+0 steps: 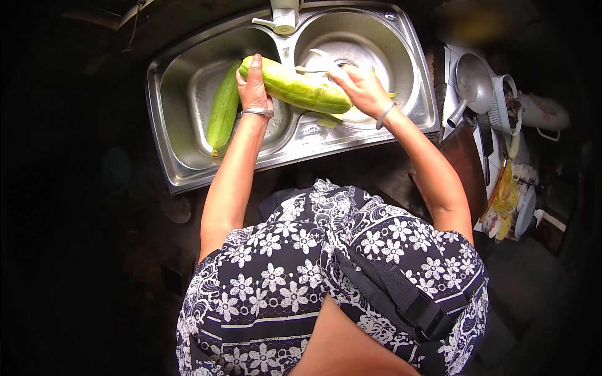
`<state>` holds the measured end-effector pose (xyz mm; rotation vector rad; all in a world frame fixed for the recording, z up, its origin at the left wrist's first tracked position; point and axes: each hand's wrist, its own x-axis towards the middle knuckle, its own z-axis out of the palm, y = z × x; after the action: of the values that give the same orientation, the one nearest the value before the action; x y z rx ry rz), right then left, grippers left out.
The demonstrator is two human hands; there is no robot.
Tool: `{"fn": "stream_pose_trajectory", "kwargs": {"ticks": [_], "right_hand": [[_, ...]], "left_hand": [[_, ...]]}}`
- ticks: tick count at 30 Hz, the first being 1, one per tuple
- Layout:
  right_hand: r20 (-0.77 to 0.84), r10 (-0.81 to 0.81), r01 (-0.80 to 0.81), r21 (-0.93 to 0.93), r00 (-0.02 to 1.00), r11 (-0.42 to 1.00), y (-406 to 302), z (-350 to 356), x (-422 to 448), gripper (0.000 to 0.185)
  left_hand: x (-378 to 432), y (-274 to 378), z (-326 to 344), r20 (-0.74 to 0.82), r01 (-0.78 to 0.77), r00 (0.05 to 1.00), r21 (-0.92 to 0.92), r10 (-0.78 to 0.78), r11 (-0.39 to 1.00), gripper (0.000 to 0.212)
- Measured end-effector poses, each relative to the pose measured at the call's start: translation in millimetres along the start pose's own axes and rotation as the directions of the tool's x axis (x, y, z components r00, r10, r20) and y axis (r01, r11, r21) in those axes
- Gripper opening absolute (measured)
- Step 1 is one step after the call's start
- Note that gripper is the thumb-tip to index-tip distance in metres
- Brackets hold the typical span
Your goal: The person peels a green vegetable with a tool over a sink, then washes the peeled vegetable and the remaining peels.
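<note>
My left hand grips one end of a thick, pale green gourd, with the thumb along its top. The gourd slants over the divider between two sink basins, its skin patchy yellow and green. At its far side, my right hand is closed around what looks like a peeler, mostly hidden by the fingers. A second, greener gourd leans in the left basin, beside my left wrist. Strips of peel lie in the right basin, and more peel rests by its front rim.
A white faucet stands behind the basins. To the right are a metal ladle or pan, a white basket, a dark board, a dark-bladed knife and a yellow plastic bag.
</note>
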<state>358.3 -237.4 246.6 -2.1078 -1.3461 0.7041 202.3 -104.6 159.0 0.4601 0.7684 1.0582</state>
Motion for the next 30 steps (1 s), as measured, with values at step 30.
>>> {"fn": "stream_pose_trajectory", "kwargs": {"ticks": [30], "right_hand": [[0.032,-0.135,0.135,-0.455,0.99,0.88,-16.2,-30.0,-15.3,0.044]], "left_hand": [[27.1,22.8,-9.0,-0.171,-0.016,0.984,0.137,0.04,0.99,0.041]]}}
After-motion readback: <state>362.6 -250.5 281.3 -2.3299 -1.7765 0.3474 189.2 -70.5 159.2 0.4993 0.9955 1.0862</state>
